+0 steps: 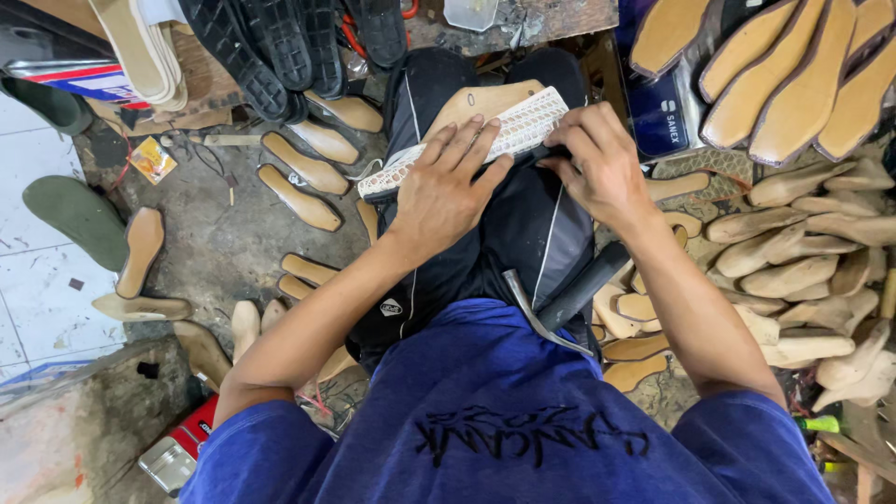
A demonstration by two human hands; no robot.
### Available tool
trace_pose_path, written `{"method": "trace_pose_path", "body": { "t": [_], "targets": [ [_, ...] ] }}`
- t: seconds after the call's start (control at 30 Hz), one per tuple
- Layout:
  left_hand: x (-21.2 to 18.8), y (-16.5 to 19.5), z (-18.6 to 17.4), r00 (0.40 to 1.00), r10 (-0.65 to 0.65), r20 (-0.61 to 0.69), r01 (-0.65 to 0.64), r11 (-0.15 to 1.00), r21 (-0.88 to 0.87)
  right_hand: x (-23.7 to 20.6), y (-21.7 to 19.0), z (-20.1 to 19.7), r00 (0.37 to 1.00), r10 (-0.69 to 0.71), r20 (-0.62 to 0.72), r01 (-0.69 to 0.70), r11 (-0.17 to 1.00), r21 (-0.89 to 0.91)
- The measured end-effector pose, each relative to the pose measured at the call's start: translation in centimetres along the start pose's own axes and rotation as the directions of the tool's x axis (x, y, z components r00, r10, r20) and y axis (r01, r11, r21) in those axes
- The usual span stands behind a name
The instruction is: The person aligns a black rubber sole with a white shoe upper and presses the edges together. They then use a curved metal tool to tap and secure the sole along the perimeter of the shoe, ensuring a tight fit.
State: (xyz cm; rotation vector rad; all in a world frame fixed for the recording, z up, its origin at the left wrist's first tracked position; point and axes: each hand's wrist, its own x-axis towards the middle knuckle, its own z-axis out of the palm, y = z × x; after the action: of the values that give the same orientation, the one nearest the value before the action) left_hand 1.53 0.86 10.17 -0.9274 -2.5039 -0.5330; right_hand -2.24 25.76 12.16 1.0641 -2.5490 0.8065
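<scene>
Pressing a white woven upper — left hand, right hand — beside a yellow packet.

White woven shoe upper flat across tan insole

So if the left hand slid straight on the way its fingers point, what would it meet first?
Probably the right hand: the left hand lies flat on the white woven sole piece, its fingers aimed up-right toward it.

The woven upper is white with a lattice pattern. Under it, the insole is plain tan; the trousers beneath are black with thin white stripes. Left of it, the soles are black and ribbed, and the sandal is dull green.
</scene>
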Motion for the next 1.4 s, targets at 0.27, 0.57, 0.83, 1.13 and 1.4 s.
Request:
{"method": "trace_pose_path", "body": {
  "t": [0.27, 0.57, 0.83, 1.13, 1.4],
  "targets": [
    [1.1, 1.0, 1.8, 0.997, -0.075, -0.031, 0.076, 0.996, 0.054, 1.4, 0.6, -1.1, 0.985, 0.004, 0.17, -0.018, 0.997, 0.082],
    [1.5, 0.7, 2.5, 0.985, -0.159, -0.066, 0.153, 0.984, -0.088, 3.5, 2.3, -2.2, 0.948, -0.07, 0.31, 0.022, 0.987, 0.157],
    [2.1, 0.8, 3.0, 0.976, -0.206, -0.072, 0.2, 0.976, -0.088, 4.3, 5.0, -1.7, 0.968, 0.01, 0.252, -0.086, 0.953, 0.292],
    [2.5, 0.8, 2.7, 0.976, -0.198, -0.088, 0.186, 0.974, -0.131, 2.8, 5.1, -1.2, 0.98, 0.029, 0.197, -0.093, 0.942, 0.322],
    [2.4, 0.3, 3.0, 0.977, -0.195, -0.089, 0.182, 0.974, -0.133, 3.7, 4.2, -0.9, 0.968, 0.107, 0.228, -0.168, 0.948, 0.269]
  ]
}}
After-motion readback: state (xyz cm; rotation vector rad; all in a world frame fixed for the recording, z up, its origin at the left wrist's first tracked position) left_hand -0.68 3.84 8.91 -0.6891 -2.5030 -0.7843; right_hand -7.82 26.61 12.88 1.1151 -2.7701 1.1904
